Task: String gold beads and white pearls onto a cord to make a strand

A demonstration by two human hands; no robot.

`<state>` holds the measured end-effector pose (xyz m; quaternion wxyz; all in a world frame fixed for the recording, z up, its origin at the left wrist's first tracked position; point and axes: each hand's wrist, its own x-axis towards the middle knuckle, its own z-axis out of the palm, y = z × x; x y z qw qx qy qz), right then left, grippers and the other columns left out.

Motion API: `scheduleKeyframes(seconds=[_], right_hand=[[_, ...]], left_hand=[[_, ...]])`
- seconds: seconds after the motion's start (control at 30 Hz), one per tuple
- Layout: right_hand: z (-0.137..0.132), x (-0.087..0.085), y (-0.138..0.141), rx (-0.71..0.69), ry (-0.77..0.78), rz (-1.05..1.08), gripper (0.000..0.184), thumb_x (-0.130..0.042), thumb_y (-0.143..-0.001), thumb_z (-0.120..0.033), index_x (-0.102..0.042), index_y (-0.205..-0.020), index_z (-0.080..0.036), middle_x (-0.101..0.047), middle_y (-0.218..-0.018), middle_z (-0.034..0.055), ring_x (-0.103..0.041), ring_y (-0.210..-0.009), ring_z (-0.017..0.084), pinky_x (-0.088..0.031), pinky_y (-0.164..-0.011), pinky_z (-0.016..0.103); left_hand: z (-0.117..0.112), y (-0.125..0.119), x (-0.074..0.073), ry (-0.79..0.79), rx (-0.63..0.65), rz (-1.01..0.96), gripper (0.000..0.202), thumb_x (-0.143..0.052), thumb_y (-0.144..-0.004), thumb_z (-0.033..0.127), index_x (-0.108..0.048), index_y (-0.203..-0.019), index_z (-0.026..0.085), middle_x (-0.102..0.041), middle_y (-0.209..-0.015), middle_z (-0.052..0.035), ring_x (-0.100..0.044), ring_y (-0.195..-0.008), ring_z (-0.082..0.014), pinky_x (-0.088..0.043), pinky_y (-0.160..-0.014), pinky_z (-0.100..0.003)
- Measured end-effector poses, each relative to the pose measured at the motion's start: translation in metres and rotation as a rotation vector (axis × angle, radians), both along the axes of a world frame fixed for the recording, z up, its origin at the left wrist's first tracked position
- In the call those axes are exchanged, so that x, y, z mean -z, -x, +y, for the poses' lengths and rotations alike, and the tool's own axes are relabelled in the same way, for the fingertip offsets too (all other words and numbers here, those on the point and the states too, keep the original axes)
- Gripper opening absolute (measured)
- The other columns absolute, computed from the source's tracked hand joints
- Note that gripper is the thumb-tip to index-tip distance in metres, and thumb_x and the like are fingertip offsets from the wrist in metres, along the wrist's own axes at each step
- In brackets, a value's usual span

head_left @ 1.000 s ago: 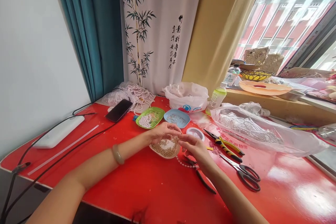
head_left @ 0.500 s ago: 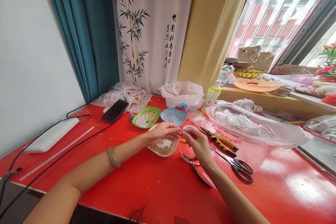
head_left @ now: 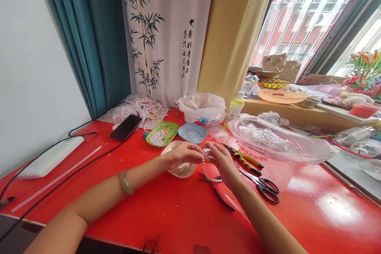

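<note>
My left hand [head_left: 183, 154] and my right hand [head_left: 220, 159] meet fingertip to fingertip above the red table [head_left: 166, 210]. Both pinch the top of a short strand of white pearl beads [head_left: 207, 173], which hangs down and curls onto the table. Under my left hand sits a white dish of small gold beads [head_left: 180, 168]. A green bangle [head_left: 125, 182] is on my left wrist. Dark pliers [head_left: 218, 192] lie just below the strand.
Behind the hands stand a green dish of pearls [head_left: 160, 133] and a blue dish [head_left: 192, 132]. Yellow-handled pliers [head_left: 245, 160] and black scissors [head_left: 262, 184] lie to the right, by a clear plastic bag [head_left: 276, 141]. A phone [head_left: 126, 127], cables and a white box [head_left: 50, 160] lie left.
The view has swung right and the hands have shifted slightly with it. The bead strand now hangs plainly between the fingertips. The hands stay pinched together.
</note>
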<state>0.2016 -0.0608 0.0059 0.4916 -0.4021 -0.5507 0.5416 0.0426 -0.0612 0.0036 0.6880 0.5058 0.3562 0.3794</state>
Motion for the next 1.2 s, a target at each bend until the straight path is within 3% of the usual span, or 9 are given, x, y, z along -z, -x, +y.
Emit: scheduleKeyframes(seconds=[0.17,0.3,0.5,0.67,0.83,0.93,1.0,1.1,1.2], right_hand=[[-0.009,-0.001,0.008,-0.237,0.14,-0.035,0.04,-0.051,-0.073,-0.054,-0.061,-0.081,-0.017,-0.06,-0.07,0.0033,-0.056,-0.062,0.014,-0.042,-0.057,0.025],[-0.016,-0.003,0.01,-0.353,0.173,-0.091,0.035,-0.057,-0.07,-0.05,-0.061,-0.078,-0.015,-0.056,-0.063,-0.0006,-0.047,-0.05,0.008,-0.034,-0.046,0.02],[-0.013,0.0,0.007,-0.377,0.165,-0.161,0.04,-0.049,-0.073,-0.054,-0.056,-0.082,-0.015,-0.025,-0.048,-0.0104,-0.015,-0.037,0.004,-0.01,-0.036,0.019],[-0.009,0.006,0.006,-0.356,0.096,-0.287,0.046,-0.042,-0.075,-0.057,-0.057,-0.082,-0.015,-0.021,-0.049,-0.0102,-0.016,-0.037,0.005,-0.013,-0.036,0.019],[-0.005,0.013,0.006,-0.212,-0.113,-0.519,0.035,-0.042,-0.08,-0.046,-0.059,-0.069,-0.018,-0.044,-0.051,-0.0015,-0.043,-0.047,0.012,-0.032,-0.046,0.024],[-0.005,0.002,0.004,-0.068,-0.281,-0.64,0.024,-0.046,-0.08,-0.037,-0.061,-0.07,-0.02,-0.057,-0.075,0.0068,-0.052,-0.075,0.022,-0.036,-0.066,0.032],[-0.01,-0.014,-0.002,-0.028,-0.353,-0.695,0.02,-0.047,-0.08,-0.034,-0.062,-0.075,-0.022,-0.06,-0.087,0.0078,-0.052,-0.085,0.024,-0.034,-0.074,0.035],[-0.026,-0.034,-0.03,0.015,-0.39,-0.76,0.019,-0.047,-0.08,-0.037,-0.062,-0.084,-0.026,-0.063,-0.094,0.0056,-0.055,-0.086,0.025,-0.036,-0.075,0.035],[-0.052,-0.033,-0.087,0.305,-0.322,-0.809,0.025,-0.046,-0.078,-0.045,-0.059,-0.084,-0.024,-0.065,-0.086,0.0062,-0.058,-0.08,0.025,-0.041,-0.069,0.035]], left_hand=[[0.007,0.008,-0.004,-0.058,-0.212,-0.099,0.017,-0.072,-0.058,0.022,-0.062,-0.067,0.011,-0.064,-0.069,-0.0037,-0.059,-0.063,-0.0116,-0.046,-0.067,-0.025],[0.017,0.019,-0.004,-0.133,-0.41,-0.147,0.017,-0.07,-0.061,0.023,-0.058,-0.068,0.014,-0.063,-0.072,-0.0014,-0.058,-0.062,-0.009,-0.045,-0.061,-0.02],[0.023,0.025,-0.003,-0.227,-0.609,-0.19,0.016,-0.067,-0.064,0.022,-0.054,-0.069,0.015,-0.064,-0.076,-0.0018,-0.058,-0.066,-0.0099,-0.045,-0.063,-0.02],[0.027,0.03,-0.003,-0.23,-0.681,-0.248,0.014,-0.066,-0.064,0.02,-0.054,-0.068,0.015,-0.062,-0.074,0.0002,-0.058,-0.066,-0.0089,-0.047,-0.066,-0.02],[0.037,0.039,0.004,-0.128,-0.688,-0.298,0.012,-0.063,-0.065,0.016,-0.051,-0.068,0.015,-0.06,-0.066,0.0013,-0.058,-0.058,-0.0079,-0.048,-0.06,-0.02],[0.041,0.041,0.009,-0.062,-0.668,-0.303,0.01,-0.061,-0.066,0.013,-0.052,-0.067,0.015,-0.059,-0.062,0.0015,-0.057,-0.053,-0.008,-0.048,-0.055,-0.02],[0.041,0.042,0.01,-0.019,-0.647,-0.294,0.009,-0.061,-0.066,0.012,-0.052,-0.066,0.015,-0.059,-0.06,0.0014,-0.057,-0.05,-0.008,-0.048,-0.052,-0.019],[0.039,0.041,0.009,0.036,-0.598,-0.267,0.008,-0.062,-0.065,0.012,-0.054,-0.067,0.014,-0.061,-0.061,0.0002,-0.057,-0.047,-0.0081,-0.047,-0.048,-0.018],[0.035,0.038,0.004,0.067,-0.557,-0.24,0.008,-0.063,-0.065,0.012,-0.055,-0.067,0.013,-0.063,-0.062,-0.0008,-0.057,-0.047,-0.0079,-0.046,-0.046,-0.017]])
